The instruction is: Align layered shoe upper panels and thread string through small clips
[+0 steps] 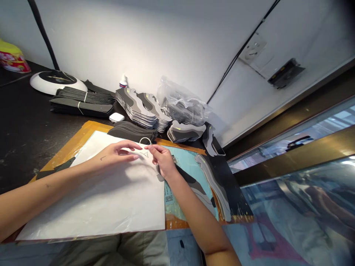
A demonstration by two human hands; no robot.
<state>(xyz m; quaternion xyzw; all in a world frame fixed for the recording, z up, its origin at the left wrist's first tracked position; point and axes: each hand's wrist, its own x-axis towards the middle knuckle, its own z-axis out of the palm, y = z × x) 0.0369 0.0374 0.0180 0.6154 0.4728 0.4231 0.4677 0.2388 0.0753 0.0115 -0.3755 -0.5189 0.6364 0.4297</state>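
Note:
A thin white loop (145,139), which looks like a rubber band, stands up from the fingertips of my right hand (162,160). The thumb and index finger there are pinched together on it. Just to the left, my left hand (119,152) hovers with thumb and fingers apart, its fingertips close to the loop. Both hands are above a white sheet (122,199) lying on the table. A small grey piece (160,177) shows partly under my right hand; the rest of it is hidden.
Behind are stacked grey shoe-upper pieces (135,109), banded black pieces (83,105), loose black pieces (133,131) and a clear plastic bag (183,103). More grey pieces (213,184) lie at right on a light blue sheet (181,153). A white lamp base (37,83) stands back left.

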